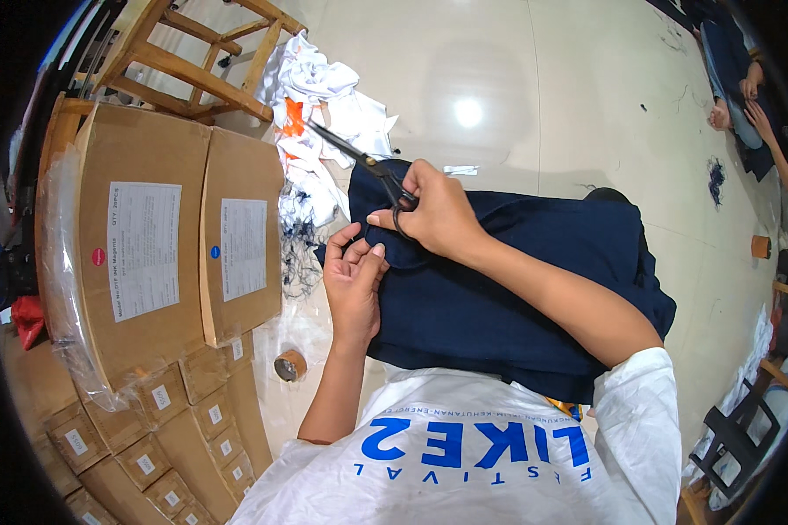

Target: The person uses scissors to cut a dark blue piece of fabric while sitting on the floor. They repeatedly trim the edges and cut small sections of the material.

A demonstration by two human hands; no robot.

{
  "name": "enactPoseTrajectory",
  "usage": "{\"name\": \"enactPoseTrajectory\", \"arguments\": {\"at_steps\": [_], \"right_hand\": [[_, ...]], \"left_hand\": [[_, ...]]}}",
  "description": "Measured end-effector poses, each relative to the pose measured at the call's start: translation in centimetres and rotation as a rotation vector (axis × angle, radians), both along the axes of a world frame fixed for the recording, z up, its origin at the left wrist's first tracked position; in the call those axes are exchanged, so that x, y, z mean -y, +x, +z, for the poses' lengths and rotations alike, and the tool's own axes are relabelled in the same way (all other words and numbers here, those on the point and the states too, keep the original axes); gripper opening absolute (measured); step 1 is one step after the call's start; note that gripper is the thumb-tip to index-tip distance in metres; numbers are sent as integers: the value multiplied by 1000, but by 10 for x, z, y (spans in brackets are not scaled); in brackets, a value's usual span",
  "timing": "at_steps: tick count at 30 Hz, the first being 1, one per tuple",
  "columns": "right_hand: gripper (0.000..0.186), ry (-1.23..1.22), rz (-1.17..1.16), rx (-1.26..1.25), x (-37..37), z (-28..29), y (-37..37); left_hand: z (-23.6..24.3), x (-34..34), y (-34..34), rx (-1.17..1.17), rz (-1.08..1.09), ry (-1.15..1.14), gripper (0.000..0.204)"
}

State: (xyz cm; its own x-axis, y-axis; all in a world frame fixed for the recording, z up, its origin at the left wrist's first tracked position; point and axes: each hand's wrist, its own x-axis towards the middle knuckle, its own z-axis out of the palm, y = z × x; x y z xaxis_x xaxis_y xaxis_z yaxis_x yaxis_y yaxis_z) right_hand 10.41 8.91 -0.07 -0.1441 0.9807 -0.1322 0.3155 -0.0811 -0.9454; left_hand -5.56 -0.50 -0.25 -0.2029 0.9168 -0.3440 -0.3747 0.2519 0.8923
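Observation:
Dark navy cloth lies in folds across my lap. My right hand is closed round the black handles of a pair of scissors, whose blades point up and to the left, beyond the cloth's edge. Just below and left of it, my left hand pinches the cloth's left edge between thumb and fingers. The right thumb and scissor handles are close to that pinched edge. Whether the right thumb also touches the cloth I cannot tell.
Large cardboard boxes stand at my left, above smaller cartons. Behind them is a wooden stool. White and orange cloth scraps and dark thread bits litter the floor near a tape roll. Another person's hands show at far right.

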Motion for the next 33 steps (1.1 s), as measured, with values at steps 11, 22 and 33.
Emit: {"name": "enactPoseTrajectory", "arguments": {"at_steps": [11, 22, 33], "right_hand": [[41, 10, 89, -153, -53, 15, -51], [38, 236, 219, -108, -49, 30, -23], [37, -251, 95, -248, 55, 42, 80]], "left_hand": [[-4, 1, -2, 94, 11, 8, 38], [-16, 5, 7, -69, -13, 162, 29], [-17, 5, 19, -321, 86, 100, 11]]}}
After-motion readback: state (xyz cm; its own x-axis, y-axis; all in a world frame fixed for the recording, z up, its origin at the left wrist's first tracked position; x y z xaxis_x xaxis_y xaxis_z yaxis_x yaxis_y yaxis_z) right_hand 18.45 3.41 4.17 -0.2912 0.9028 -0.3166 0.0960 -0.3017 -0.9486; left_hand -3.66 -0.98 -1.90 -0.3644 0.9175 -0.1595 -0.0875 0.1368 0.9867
